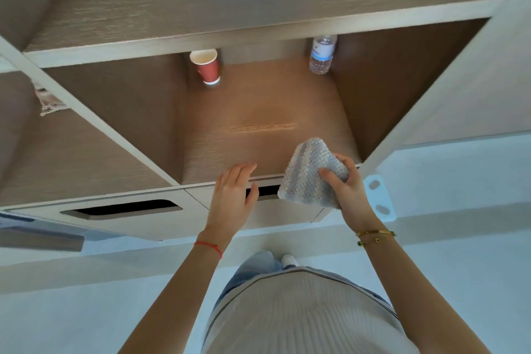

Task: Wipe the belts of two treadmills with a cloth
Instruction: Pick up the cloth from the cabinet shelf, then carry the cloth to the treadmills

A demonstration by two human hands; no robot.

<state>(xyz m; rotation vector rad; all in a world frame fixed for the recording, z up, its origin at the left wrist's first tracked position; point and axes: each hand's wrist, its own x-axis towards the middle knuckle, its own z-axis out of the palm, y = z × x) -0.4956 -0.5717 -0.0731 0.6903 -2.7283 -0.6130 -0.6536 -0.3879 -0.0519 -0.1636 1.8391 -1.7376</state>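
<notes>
A bumpy, woven, pale grey cloth [309, 174] is gripped by the curled fingers of the right hand [349, 188] just above the front edge of the brown wooden cubby shelf [258, 135]. The left hand [233, 192] is laid flat, fingers straight, on that same front edge, just beside the cloth. At the back of the shelf, a red paper cup [207, 66] and a clear plastic water bottle [322, 53] are stood well apart.
</notes>
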